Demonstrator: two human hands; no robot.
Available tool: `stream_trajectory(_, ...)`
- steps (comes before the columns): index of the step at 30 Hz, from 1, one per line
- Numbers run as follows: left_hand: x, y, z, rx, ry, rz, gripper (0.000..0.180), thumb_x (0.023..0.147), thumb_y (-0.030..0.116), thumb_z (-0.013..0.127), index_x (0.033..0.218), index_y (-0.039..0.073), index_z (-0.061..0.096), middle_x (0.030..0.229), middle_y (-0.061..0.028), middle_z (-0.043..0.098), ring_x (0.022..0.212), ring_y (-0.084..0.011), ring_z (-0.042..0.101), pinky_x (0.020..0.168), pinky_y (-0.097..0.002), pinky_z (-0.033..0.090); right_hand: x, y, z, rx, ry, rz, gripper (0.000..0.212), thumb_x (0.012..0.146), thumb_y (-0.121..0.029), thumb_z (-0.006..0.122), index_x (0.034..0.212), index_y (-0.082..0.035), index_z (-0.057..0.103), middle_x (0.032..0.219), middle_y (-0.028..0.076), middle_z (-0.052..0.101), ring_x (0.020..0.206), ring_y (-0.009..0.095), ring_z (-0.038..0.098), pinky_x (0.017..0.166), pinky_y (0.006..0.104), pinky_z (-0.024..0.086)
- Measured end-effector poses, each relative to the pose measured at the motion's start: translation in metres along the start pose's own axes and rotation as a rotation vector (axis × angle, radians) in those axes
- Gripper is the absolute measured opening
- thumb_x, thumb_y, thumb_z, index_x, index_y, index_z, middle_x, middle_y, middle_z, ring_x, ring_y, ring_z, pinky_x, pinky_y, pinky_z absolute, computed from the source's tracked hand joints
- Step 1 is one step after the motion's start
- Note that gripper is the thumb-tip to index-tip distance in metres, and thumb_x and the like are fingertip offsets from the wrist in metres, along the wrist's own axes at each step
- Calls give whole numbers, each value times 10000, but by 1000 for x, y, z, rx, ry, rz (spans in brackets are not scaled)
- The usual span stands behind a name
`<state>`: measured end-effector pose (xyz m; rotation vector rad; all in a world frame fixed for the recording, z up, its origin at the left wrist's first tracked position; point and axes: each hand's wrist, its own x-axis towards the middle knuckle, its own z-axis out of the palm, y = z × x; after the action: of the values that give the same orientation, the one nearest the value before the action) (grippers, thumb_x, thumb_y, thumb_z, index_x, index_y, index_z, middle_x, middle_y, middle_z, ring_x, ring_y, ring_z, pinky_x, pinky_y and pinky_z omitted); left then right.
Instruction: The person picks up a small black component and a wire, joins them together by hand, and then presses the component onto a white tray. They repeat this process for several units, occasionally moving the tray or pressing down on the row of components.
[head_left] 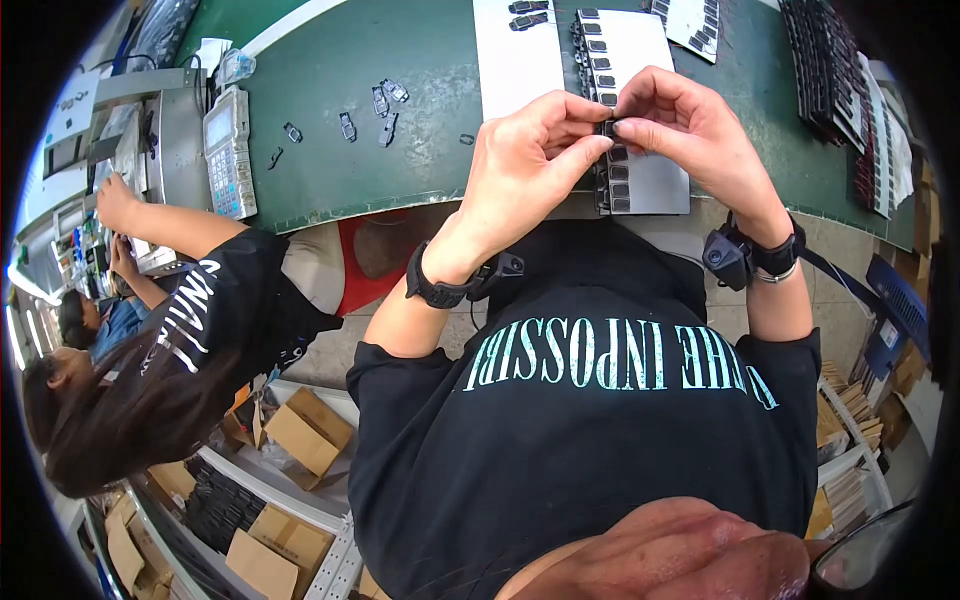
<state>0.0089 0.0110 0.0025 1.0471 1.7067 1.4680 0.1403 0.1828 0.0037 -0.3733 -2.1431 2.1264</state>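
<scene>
Black and small, a blocky piece (608, 128) is being pinched narrowly between the thumb and finger tips of the bare left hand (527, 152) and the bare right hand (705, 128), at the dial centre from which directions are being read. Whether it is being held loose or as part of the row cannot be told. A row of black rectangular modules (601, 64) is being carried from 12 to 6 o'clock along a flat white card (655, 188).

Risks are being judged thus: the piece could be dropped or skewed by uneven pinching; neighbouring modules could be knocked by a dragging knuckle; the card could be shifted, no flat palm being pressed on it.

A white paper sheet (512, 75) is being noted at 10 o'clock. Loose dark oblong parts (380, 100) are being kept at 9 o'clock on the green-topped table (310, 85); beyond them, a grey keypad unit with a screen (228, 150) is being seen. Between 2 and 3 o'clock, space is being taken up by piled black strips (815, 70).
</scene>
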Motion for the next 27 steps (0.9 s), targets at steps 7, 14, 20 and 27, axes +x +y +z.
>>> stream_trajectory(7,3,1,-6,56,-41,0,221,879,45,715,1077,-40,668,946,-138,753,885,-147,733,801,-274,594,8,-4,-4,-46,-63,33,229,940,-9,631,1145,-28,531,951,-13,576,881,55,579,779,212,503)
stream_trajectory(14,0,-8,-9,-84,-52,-103,191,898,60,695,1056,-45,669,924,-124,750,858,-144,731,769,-266,586,6,-8,9,-200,-65,-47,243,941,-9,621,1170,-19,543,986,3,599,904,75,588,799,222,495)
stream_trajectory(20,38,-15,-53,-134,20,-183,196,907,118,688,1032,-32,678,873,-108,748,803,-140,722,726,-254,573,23,-8,13,-238,209,-167,312,956,-50,604,1266,-14,604,1044,45,639,956,96,606,832,236,486)
stream_trajectory(27,90,-53,-84,647,224,-11,244,884,251,666,997,38,705,839,-107,745,772,-272,725,733,-374,560,20,11,-22,-839,442,-185,229,940,-70,625,1154,-31,697,1066,79,658,962,183,642,853,281,490)
